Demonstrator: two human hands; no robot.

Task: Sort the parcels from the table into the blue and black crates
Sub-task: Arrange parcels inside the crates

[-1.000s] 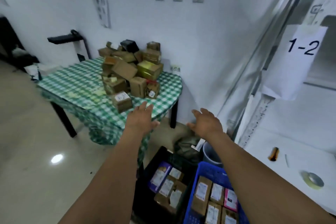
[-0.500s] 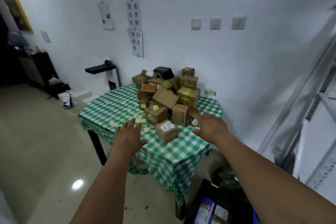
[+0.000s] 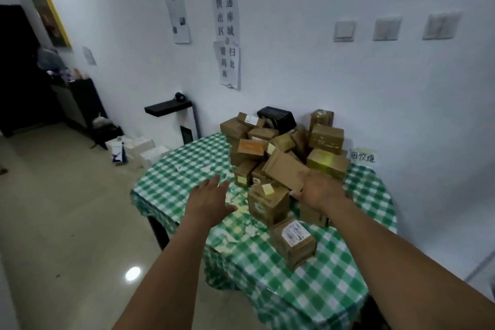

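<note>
1. Room: white walls and a pale tiled floor. A round desk (image 3: 294,289) under a green-checked cloth stands against the wall.
2. Parcels (image 3: 284,147): cardboard boxes heaped at the desk's far side, with a black parcel (image 3: 277,118) at the back. Two sit forward of the heap: a sticky-note box (image 3: 267,203) and, nearest us, a labelled box (image 3: 294,238).
3. Left hand (image 3: 211,201): over the cloth, just left of the sticky-note box. Its fingers (image 3: 214,182) are straight and spread, holding nothing.
4. Right hand (image 3: 318,190): over the heap's front edge, above a flat carton (image 3: 286,173). Its fingers (image 3: 313,178) are loosely extended with nothing gripped. We cannot tell whether they touch cardboard.
5. Step in hand, as we judge it: reaching for a parcel to lift. The sticky-note box lies between our hands, so closing on it from both sides looks cleanest.
6. Hazard: the flat carton leans on its neighbours, so dragging it out could spill the heap. We would lift free-standing boxes first.
7. Blue and black crates: not in view.
8. Clutter: paper slips (image 3: 241,206) scattered on the cloth may slide underhand.
9. Surroundings: a handwritten sign (image 3: 363,157) beside the heap, wall notices (image 3: 227,19), switches (image 3: 387,28) and a black shelf (image 3: 168,108).
</note>
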